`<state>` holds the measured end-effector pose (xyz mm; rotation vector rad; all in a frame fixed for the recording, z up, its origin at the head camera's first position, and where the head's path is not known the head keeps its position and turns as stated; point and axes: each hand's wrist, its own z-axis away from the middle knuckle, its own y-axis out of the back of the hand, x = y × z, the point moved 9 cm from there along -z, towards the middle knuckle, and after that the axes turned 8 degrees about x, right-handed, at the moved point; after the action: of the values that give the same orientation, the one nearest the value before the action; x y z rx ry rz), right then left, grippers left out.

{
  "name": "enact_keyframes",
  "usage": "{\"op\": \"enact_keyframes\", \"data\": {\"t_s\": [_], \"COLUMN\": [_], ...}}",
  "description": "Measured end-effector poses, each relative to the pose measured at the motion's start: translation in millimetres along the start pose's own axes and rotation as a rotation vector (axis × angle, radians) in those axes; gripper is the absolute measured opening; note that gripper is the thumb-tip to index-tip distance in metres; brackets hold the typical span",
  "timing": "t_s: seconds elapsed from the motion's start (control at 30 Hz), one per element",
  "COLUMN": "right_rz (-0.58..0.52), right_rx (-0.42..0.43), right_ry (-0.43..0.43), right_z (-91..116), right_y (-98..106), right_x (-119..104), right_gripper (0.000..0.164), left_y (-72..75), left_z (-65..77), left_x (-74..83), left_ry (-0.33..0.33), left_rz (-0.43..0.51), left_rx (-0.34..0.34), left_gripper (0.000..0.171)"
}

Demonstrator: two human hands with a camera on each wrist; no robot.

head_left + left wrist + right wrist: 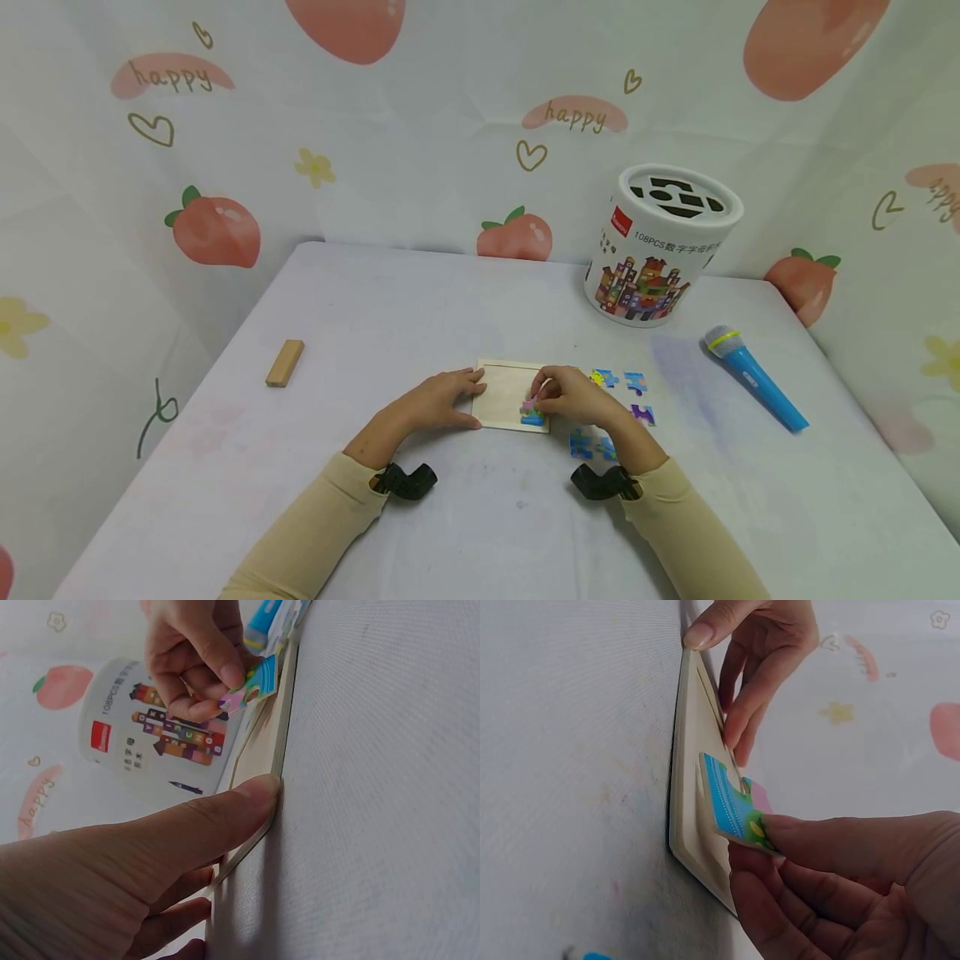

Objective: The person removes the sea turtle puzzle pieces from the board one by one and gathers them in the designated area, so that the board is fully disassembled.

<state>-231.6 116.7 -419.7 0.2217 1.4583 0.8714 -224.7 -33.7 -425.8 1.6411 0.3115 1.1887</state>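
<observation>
A shallow wooden puzzle tray lies flat on the table. My left hand holds its left end, the thumb at the near corner and the fingers along the left and far side. Over the tray's right part, my right hand pinches a jigsaw piece between thumb and fingertips. The piece is blue, green and pink, tilted above the tray's bare bottom. Right of the tray lie loose jigsaw pieces, among them a blue one, a purple one and another blue one. The right hand partly hides this group.
A white cylindrical bucket with a shape-hole lid stands at the back right. A blue toy microphone lies at the right. Far left is a small wooden block. A patterned cloth hangs behind the white-covered table.
</observation>
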Motion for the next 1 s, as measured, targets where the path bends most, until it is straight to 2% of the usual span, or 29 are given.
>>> {"op": "enact_keyframes", "data": {"t_s": [0.47,1.0], "right_rz": [-0.054,-0.044], "right_rx": [0.022,0.038], "right_ry": [0.015,-0.006], "right_z": [7.4,22.7], "right_y": [11.1,23.4], "right_x": [8.9,16.3], "right_gripper": [0.010,0.011], "left_y": [-0.3,1.6], "left_z": [-0.5,0.5], "left_x": [-0.5,1.2], "left_ry": [-0.011,-0.011], "left_rz": [-0.005,-0.004], "left_rx": [0.000,0.004], "left_gripper": [0.065,0.065]}}
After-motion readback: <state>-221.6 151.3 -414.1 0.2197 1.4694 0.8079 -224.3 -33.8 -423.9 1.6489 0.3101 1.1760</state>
